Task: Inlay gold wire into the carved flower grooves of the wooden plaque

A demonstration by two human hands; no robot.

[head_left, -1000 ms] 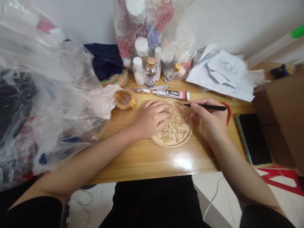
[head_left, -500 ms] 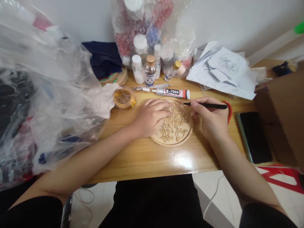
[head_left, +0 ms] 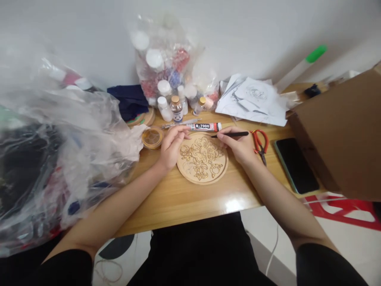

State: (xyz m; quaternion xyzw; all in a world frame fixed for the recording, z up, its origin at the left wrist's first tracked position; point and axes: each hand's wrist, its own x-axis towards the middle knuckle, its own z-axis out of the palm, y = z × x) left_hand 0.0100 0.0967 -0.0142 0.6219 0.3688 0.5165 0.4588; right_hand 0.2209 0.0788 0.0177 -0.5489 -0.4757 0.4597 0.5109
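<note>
A round wooden plaque (head_left: 182, 169) lies on the table, with a flower pattern outlined in gold wire over fine drawn lines. At its upper left rim is my left hand (head_left: 171, 151), turned on its side, fingers stretched out and thumb apart, with nothing visible in it. My right hand (head_left: 238, 147) rests by the right rim, closed around slim black tweezers (head_left: 236, 134). Their tip points left over the plaque's upper edge. Just behind the plaque lies a B-7000 glue tube (head_left: 205, 127). A spool of gold wire (head_left: 152, 138) sits left of my left hand.
Red-handled pliers (head_left: 262, 143), a phone (head_left: 296, 165) and a cardboard box (head_left: 336, 139) are at the right. Small bottles (head_left: 177, 110) and a bead-filled bag (head_left: 166, 67) stand behind, beside sketched papers (head_left: 253, 99). Plastic bags (head_left: 89, 131) crowd the left.
My left hand has slid off the plaque's pattern to its left rim and turned on its side. My right hand still holds the tweezers. The view has shifted, showing the pliers fully.
</note>
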